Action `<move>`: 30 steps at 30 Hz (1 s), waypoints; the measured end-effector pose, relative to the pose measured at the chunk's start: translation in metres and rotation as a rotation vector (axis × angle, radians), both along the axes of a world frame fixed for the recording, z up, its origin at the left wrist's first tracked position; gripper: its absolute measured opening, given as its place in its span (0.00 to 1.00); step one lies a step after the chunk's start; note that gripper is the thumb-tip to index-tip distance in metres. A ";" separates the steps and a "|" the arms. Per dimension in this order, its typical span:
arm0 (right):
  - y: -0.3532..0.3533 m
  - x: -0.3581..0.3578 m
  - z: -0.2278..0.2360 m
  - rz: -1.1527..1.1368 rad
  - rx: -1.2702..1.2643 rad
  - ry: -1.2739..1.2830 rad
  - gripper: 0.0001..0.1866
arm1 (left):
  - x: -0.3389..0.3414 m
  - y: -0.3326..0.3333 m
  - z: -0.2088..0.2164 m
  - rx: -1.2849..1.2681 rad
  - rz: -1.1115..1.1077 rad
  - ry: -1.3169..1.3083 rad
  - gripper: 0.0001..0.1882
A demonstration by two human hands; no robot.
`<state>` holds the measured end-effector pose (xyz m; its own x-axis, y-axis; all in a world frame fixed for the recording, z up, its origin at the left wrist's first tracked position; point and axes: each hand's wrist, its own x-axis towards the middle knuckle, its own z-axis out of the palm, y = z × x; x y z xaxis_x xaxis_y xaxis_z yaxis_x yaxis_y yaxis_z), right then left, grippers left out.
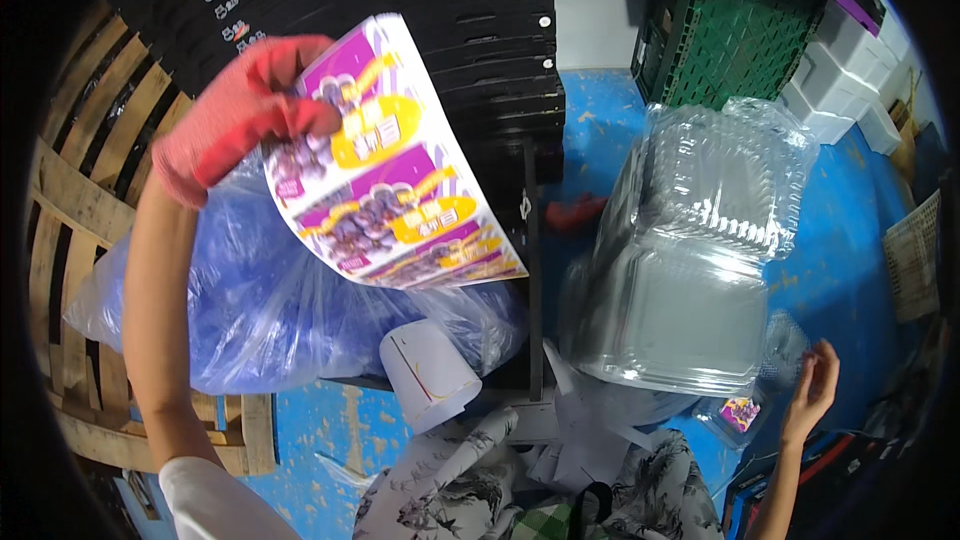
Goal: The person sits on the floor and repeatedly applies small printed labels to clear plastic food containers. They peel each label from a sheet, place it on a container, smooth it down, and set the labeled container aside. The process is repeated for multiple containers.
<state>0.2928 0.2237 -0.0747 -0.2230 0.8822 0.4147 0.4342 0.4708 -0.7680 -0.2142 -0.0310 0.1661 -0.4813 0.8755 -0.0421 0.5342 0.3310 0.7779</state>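
My left hand (245, 110), in a red work glove, pinches the upper left edge of a curved sheet of grape-picture labels (390, 205) in purple, yellow and white. The sheet hangs up in front of dark stacked crates. My bare right hand (818, 385) is at the lower right, its fingers loosely bent and apart, with nothing clearly in them. Beside it lies a small clear plastic container (738, 418) bearing a similar label. A nested stack of clear clamshell containers (680, 315) stands to the left of that hand.
A clear bag of blue-purple stuff (260, 290) rests on the left by a wooden pallet (70, 180). A white paper roll (430, 375) stands below the sheet. Behind are black crates (450, 30), a green crate (740, 35), white boxes (850, 65) and a red glove (575, 211).
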 end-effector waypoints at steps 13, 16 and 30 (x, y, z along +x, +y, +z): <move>-0.114 -0.218 0.132 1.064 0.045 -0.049 0.35 | -0.016 -0.021 0.042 0.392 -0.474 -0.341 0.36; -0.148 -0.211 0.091 1.075 -0.399 -0.004 0.08 | 0.005 0.002 0.023 0.231 -0.221 -0.210 0.28; -0.169 -0.218 -0.045 0.821 0.188 -0.581 0.37 | -0.032 0.050 -0.295 -0.349 -0.059 0.081 0.20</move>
